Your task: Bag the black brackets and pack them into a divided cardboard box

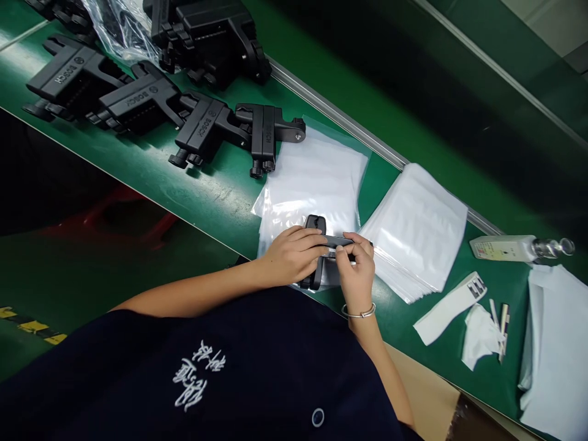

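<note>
Near the table's front edge, a black plastic clamp mount (pixel 314 225) rests on a pile of clear plastic bags (pixel 316 177). My left hand (pixel 294 254) is closed on its left side, with the fingers laid across the body. My right hand (pixel 358 266) grips the right end, its thumb and fingers bent against the edge. Between the hands a small pale strip shows on the clamp mount; I cannot make out whether it is a label. Both hands hide part of the mount.
Several similar black clamp mounts (pixel 202 131) marked BOSCH stand along the left. At right are a second bag stack (pixel 418 226), a clear bottle (pixel 505 248), a white label strip (pixel 452 306), crumpled white paper (pixel 480 337), a thin pen-like stick (pixel 504 324) and white sheets (pixel 558 355).
</note>
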Motion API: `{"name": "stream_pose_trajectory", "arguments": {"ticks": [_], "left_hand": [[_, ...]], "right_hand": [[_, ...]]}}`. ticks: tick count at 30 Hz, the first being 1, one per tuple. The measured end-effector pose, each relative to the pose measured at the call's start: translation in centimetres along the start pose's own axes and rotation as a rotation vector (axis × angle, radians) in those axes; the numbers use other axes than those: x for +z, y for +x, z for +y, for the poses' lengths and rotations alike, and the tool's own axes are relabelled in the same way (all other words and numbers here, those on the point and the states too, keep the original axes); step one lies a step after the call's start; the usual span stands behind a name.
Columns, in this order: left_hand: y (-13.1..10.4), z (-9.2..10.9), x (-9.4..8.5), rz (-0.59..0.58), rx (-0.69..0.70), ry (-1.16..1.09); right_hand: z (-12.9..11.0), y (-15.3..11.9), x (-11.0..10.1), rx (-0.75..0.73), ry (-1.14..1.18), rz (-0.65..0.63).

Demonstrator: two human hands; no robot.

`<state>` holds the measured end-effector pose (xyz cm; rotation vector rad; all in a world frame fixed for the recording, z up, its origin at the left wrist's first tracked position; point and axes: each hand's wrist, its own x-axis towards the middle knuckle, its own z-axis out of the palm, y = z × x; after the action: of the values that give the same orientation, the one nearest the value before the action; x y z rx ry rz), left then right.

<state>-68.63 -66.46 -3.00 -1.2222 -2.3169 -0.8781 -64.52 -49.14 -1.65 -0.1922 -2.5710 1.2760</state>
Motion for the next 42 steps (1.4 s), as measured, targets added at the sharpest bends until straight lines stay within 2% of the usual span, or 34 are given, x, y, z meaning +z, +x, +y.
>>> {"name": "stream_pose_trajectory", "arguments": {"ticks": [3, 6, 8, 10, 12, 15, 17, 19, 22, 25, 27, 29, 30, 32, 35, 38, 40, 42], "left_hand": [[0.0, -1.3, -0.6, -0.069, 0.156, 0.079], [1.0, -3.2, -1.8, -0.287, 0.321, 0.065], [2.4, -4.2, -2.6, -0.409, 0.433, 0.052], [4.2, -4.4, -3.1, -0.497, 0.508, 0.067], [6.0, -3.9, -2.9, -0.568, 0.544, 0.092], [7.5, -2.5, -2.0, -0.597, 0.589, 0.110], [7.3, -1.9, -1.8, -0.567, 0.620, 0.114], [6.3, -2.0, -2.4, -0.530, 0.629, 0.129], [4.0, -2.8, -4.2, -0.520, 0.558, 0.183], [2.2, -3.0, -5.3, -0.506, 0.355, 0.215], [1.2, -3.0, -4.9, -0.409, 0.088, 0.205], [0.4, -3.1, -3.8, -0.325, -0.220, 0.193], [0.0, -3.4, -3.1, -0.325, -0.343, 0.191], [-0.2, -4.4, -1.9, -0.412, -0.479, 0.203], [0.9, -6.5, -1.0, -0.531, -0.492, 0.230], [3.2, -7.3, -1.2, -0.513, -0.480, 0.292], [4.1, -6.0, -1.3, -0.442, -0.431, 0.337], [3.5, -3.7, -1.0, -0.411, -0.270, 0.307]], "right_hand": [[0.3, 0.0, -1.7, -0.016, -0.035, 0.009], [1.5, 0.3, -4.6, -0.044, -0.033, 0.038], [2.7, 0.6, -6.1, -0.108, -0.061, -0.103], [3.7, 0.8, -6.6, -0.187, -0.122, -0.284], [4.3, 0.9, -6.3, -0.237, -0.188, -0.327], [4.6, 0.8, -5.5, -0.245, -0.266, -0.284], [4.6, 0.7, -5.4, -0.247, -0.299, -0.277], [4.5, 0.7, -5.5, -0.251, -0.316, -0.280], [4.5, 1.1, -5.7, -0.261, -0.322, -0.281], [4.4, 1.7, -5.6, -0.334, -0.286, -0.314], [4.1, 1.9, -5.3, -0.425, -0.242, -0.366], [3.6, 1.8, -5.2, -0.519, -0.208, -0.389], [3.3, 1.5, -5.3, -0.558, -0.210, -0.375], [2.5, 0.5, -5.8, -0.633, -0.243, -0.283], [1.6, -1.1, -7.1, -0.713, -0.337, -0.035], [1.2, -2.2, -8.6, -0.718, -0.409, 0.185], [1.3, -2.7, -9.4, -0.685, -0.431, 0.266], [1.4, -3.0, -10.1, -0.626, -0.424, 0.316]]}}
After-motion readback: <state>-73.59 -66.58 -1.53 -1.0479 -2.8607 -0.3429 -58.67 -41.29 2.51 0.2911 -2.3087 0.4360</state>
